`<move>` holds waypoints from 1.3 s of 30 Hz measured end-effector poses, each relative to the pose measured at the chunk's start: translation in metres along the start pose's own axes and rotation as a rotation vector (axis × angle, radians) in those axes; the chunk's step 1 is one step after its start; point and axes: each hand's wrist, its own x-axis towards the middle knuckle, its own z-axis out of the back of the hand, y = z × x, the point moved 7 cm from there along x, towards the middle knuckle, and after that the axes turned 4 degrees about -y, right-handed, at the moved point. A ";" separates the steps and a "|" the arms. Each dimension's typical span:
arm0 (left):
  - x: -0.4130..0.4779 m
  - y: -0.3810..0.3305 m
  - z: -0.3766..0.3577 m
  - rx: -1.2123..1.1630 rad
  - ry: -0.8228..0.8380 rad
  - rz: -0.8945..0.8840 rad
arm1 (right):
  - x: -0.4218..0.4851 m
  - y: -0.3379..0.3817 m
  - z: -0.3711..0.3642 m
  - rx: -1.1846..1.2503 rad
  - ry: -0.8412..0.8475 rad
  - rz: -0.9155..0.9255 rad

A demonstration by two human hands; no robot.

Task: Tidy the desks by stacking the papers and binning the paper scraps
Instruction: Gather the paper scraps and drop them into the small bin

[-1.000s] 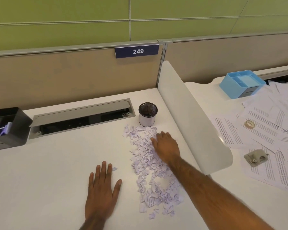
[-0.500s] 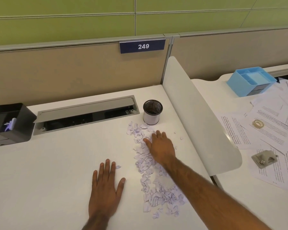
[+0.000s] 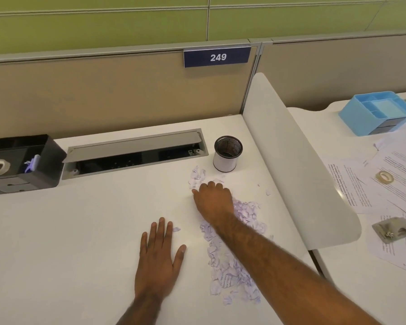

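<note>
Head view: our right hand (image 3: 213, 200) cups paper scraps (image 3: 230, 266); left hand (image 3: 156, 256) flat, open. We should rake them into one heap.

White desk (image 3: 80, 231), strewn with pale lilac-white paper scraps (image 3: 230, 261) carrying dark print. At one o'clock, a black mesh cup (image 3: 227, 153) (white band below); at three o'clock, a light blue organizer (image 3: 377, 112). Green wall (image 3: 103, 19), navy sign (image 3: 217, 57).

Both forearms are bare and hairy, no sleeves, rings or watch on left hand (image 3: 156, 259) or right hand (image 3: 215, 201).
</note>
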 end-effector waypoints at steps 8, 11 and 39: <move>-0.001 0.001 -0.001 0.018 0.003 -0.001 | 0.056 0.025 0.000 0.057 0.069 0.141; -0.001 0.002 -0.001 0.017 0.000 -0.003 | 0.054 0.020 -0.024 0.099 0.221 0.165; -0.001 0.003 -0.001 0.015 -0.013 -0.006 | -0.035 -0.098 0.004 0.248 -0.116 -0.199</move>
